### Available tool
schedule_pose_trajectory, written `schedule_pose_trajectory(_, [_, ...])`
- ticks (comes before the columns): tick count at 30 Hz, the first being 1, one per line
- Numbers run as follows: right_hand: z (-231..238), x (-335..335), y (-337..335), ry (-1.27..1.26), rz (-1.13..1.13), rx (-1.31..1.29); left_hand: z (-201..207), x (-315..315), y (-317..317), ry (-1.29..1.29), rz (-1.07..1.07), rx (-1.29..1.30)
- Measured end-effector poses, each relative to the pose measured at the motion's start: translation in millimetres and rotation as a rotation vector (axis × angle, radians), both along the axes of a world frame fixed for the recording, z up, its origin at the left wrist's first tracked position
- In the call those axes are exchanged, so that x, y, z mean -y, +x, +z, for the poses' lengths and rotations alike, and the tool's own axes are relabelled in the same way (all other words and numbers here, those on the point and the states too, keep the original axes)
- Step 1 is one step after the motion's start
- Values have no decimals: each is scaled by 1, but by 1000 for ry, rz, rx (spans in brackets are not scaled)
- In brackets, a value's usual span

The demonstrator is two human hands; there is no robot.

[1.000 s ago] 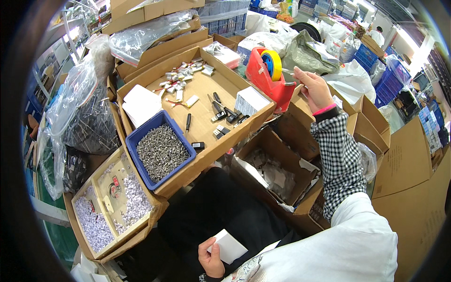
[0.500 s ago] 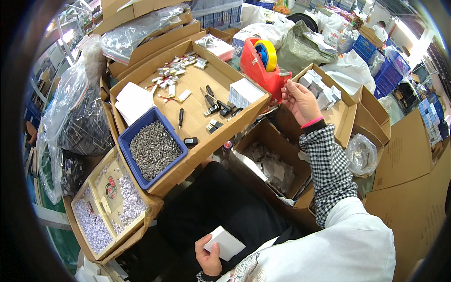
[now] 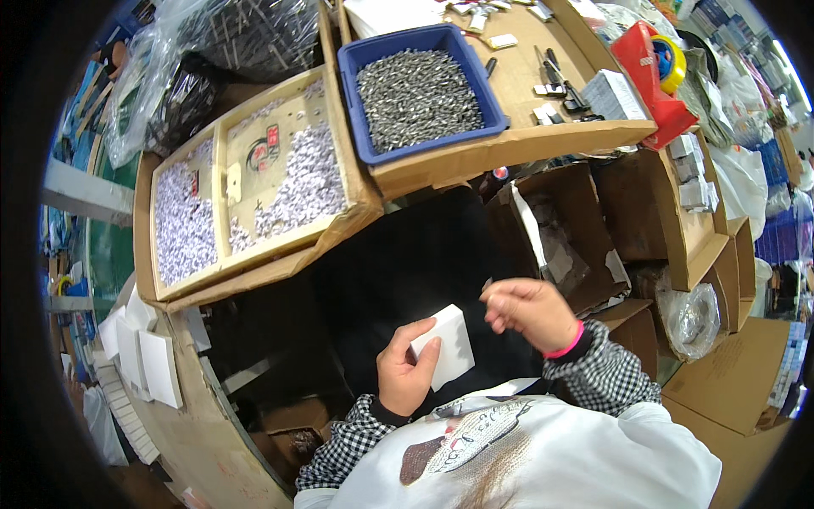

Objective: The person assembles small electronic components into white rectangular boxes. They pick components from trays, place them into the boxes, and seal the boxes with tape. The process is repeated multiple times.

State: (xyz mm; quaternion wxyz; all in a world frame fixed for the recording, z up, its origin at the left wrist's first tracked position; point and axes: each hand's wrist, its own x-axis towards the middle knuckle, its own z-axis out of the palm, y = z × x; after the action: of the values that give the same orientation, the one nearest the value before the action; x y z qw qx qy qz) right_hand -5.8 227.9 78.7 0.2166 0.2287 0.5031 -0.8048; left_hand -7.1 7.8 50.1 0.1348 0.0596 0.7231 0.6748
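A cardboard tray [image 3: 543, 146] fronts a crowded workroom, a red tape dispenser [image 3: 649, 89] at its corner. A blue bin [image 3: 485, 95] holds metal bits [image 3: 420, 100]; a 2-part tray [image 3: 221, 195], pale bits [image 3: 303, 182]. The left hand [image 3: 405, 371] grips the white box [image 3: 453, 352] between thumb and fingers above the dark lap [image 3: 398, 254]. Near it, the right hand's [image 3: 536, 318] fingers bunch closely; whether they pinch anything, I cannot tell.

We count one thick white rectangular box [image 3: 454, 348] being held, one blue plastic bin [image 3: 398, 46], one two-compartment pale wooden tray [image 3: 222, 191], one red plastic tape dispenser [image 3: 634, 68], one yellow roll of tape [image 3: 675, 71] and one pink wristband [image 3: 566, 341]. The small silver metal pieces [image 3: 415, 102] and tiny pale-lilac pieces [image 3: 309, 178] are too many for us to count.
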Motion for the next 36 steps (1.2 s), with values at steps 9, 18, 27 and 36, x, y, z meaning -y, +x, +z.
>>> schedule_pose_trajectory(9, [-3,56,9,-192,-79,-57,12,5,2,-177,1,-89])
schedule_pose_trajectory(18, [-6,63,8,-86,-92,-126,18,8,1,-208,-33,-60])
schedule_pose_trajectory(27, [0,59,3,-12,-11,-118,14,2,5,-64,72,-53])
schedule_pose_trajectory(36, [1,56,1,31,103,-12,16,10,-7,-152,-111,-289])
